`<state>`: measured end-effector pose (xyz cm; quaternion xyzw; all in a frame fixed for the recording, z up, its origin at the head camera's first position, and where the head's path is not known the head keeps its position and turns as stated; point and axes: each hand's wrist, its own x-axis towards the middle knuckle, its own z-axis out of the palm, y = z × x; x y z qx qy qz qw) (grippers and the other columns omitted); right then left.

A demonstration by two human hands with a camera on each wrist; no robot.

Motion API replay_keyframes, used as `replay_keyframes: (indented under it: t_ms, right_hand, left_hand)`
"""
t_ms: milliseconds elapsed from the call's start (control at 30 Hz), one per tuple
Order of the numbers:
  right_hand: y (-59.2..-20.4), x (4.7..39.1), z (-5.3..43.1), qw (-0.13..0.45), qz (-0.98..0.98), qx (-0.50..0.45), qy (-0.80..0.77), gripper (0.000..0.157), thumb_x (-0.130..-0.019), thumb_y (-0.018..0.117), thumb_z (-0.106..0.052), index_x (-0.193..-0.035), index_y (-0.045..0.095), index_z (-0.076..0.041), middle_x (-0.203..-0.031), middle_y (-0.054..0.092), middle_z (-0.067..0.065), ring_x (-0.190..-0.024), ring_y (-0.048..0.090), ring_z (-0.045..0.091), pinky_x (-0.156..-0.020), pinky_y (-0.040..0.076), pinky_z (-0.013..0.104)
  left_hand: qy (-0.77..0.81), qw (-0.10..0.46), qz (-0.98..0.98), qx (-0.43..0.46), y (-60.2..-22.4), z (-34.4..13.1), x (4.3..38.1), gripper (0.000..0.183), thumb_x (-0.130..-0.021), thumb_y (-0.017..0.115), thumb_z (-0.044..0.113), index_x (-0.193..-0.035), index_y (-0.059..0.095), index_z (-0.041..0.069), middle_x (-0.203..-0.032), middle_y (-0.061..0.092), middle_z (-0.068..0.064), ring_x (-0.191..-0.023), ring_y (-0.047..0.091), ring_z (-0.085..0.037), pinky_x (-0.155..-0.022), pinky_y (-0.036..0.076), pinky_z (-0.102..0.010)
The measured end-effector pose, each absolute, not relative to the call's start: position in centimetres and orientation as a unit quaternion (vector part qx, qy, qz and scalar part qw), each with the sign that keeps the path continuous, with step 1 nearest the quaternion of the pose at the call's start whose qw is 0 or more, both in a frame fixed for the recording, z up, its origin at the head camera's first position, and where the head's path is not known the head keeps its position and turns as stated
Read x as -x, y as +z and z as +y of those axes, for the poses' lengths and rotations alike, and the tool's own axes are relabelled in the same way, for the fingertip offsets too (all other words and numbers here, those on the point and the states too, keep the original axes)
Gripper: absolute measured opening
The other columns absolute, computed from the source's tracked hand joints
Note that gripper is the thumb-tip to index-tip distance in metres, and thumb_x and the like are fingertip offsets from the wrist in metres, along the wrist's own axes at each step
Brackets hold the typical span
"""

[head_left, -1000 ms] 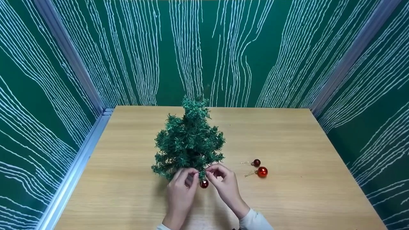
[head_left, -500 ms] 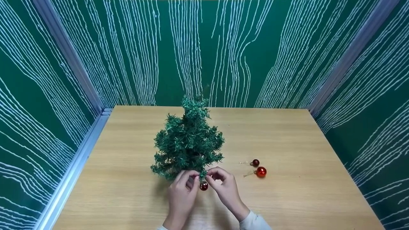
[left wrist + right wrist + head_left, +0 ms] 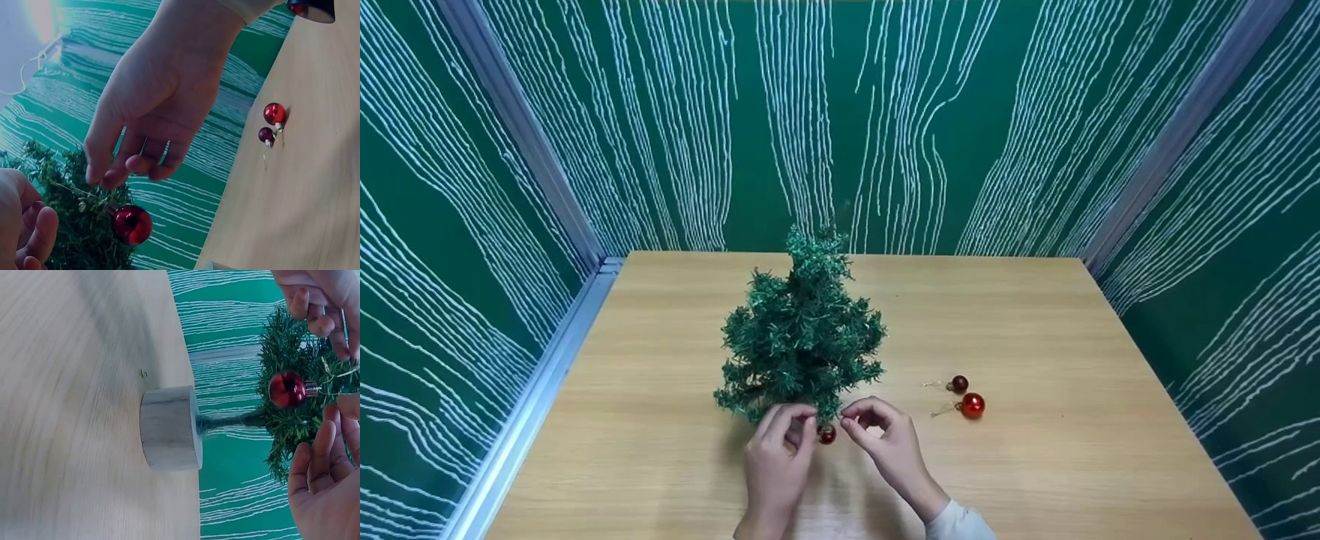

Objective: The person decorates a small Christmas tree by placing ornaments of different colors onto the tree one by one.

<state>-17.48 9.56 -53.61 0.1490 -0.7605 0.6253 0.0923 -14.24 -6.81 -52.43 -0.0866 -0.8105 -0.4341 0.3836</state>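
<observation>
A small artificial Christmas tree (image 3: pixel 802 330) stands before me on a round wooden base (image 3: pixel 169 427). A shiny red Christmas bauble (image 3: pixel 287 389) hangs by its gold string at a low front branch, between my hands. My left hand (image 3: pixel 776 457) has thumb and forefinger together at the string, just left of the branch. On the other side, my right hand (image 3: pixel 889 442) pinches close by the string, thumb and forefinger bent toward each other. One strand runs toward each hand in the right wrist view. Branch tips partly hide the string in the head view.
On the wooden table (image 3: pixel 1035 322), right of the tree, lie a bright red bauble (image 3: pixel 973 406) and a smaller dark red one (image 3: pixel 958 384), each with a gold string. Green walls with white streaks (image 3: pixel 900 150) stand around the table's back and sides.
The bauble and branch tip have shifted slightly left. My left hand has moved left and a little down, widening the gap between the hands; my right hand has dropped slightly.
</observation>
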Motion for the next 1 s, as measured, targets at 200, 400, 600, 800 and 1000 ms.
replay_keyframes:
  t_ms: [200,400,600,800,1000]
  right_hand:
    - [-54.2,17.8,10.7,0.116,-0.777,-0.152,0.600,0.008,-0.084,0.075,-0.007,-0.089,0.072,-0.012,-0.084,0.070,-0.001,-0.070,0.057,0.005,-0.067,0.050,0.023]
    - [-54.8,18.3,12.6,0.151,-0.809,-0.167,0.543,0.012,-0.082,0.077,-0.006,-0.090,0.072,-0.013,-0.085,0.071,-0.002,-0.071,0.058,0.006,-0.064,0.053,0.029]
    - [-55.4,19.4,15.6,0.157,-0.850,-0.166,0.475,0.013,-0.081,0.077,-0.006,-0.092,0.072,-0.011,-0.085,0.068,-0.009,-0.071,0.057,0.006,-0.062,0.052,0.024]
    - [-55.9,20.7,19.1,0.166,-0.877,-0.161,0.420,0.016,-0.080,0.077,-0.006,-0.093,0.072,-0.015,-0.085,0.065,-0.010,-0.069,0.059,0.010,-0.064,0.054,0.031]
    - [-56.6,21.6,22.6,0.180,-0.901,-0.125,0.376,0.016,-0.082,0.077,-0.006,-0.094,0.072,-0.015,-0.084,0.063,-0.011,-0.068,0.056,0.006,-0.061,0.052,0.026]
  left_hand:
    - [-0.460,0.381,-0.800,0.065,-52.7,-7.7,13.8,0.013,-0.083,0.074,0.004,-0.091,0.070,0.013,-0.085,0.064,0.007,-0.064,0.051,0.000,-0.054,0.045,-0.013]
    - [-0.466,0.405,-0.785,0.057,-52.7,-8.3,13.7,0.012,-0.084,0.073,0.002,-0.091,0.069,0.011,-0.085,0.062,0.004,-0.064,0.050,-0.002,-0.053,0.046,-0.015]
    - [-0.476,0.430,-0.766,0.041,-52.5,-8.8,13.7,0.021,-0.078,0.073,-0.009,-0.090,0.069,0.008,-0.089,0.061,-0.001,-0.064,0.052,-0.004,-0.054,0.045,-0.013]
    - [-0.471,0.441,-0.763,0.030,-52.8,-9.3,13.6,0.024,-0.076,0.073,-0.010,-0.090,0.068,0.008,-0.096,0.056,-0.005,-0.064,0.050,-0.004,-0.054,0.043,-0.011]
    - [-0.490,0.424,-0.762,-0.003,-53.4,-10.0,13.5,0.030,-0.077,0.074,-0.010,-0.100,0.065,0.006,-0.109,0.050,-0.004,-0.064,0.046,-0.001,-0.051,0.042,-0.012]
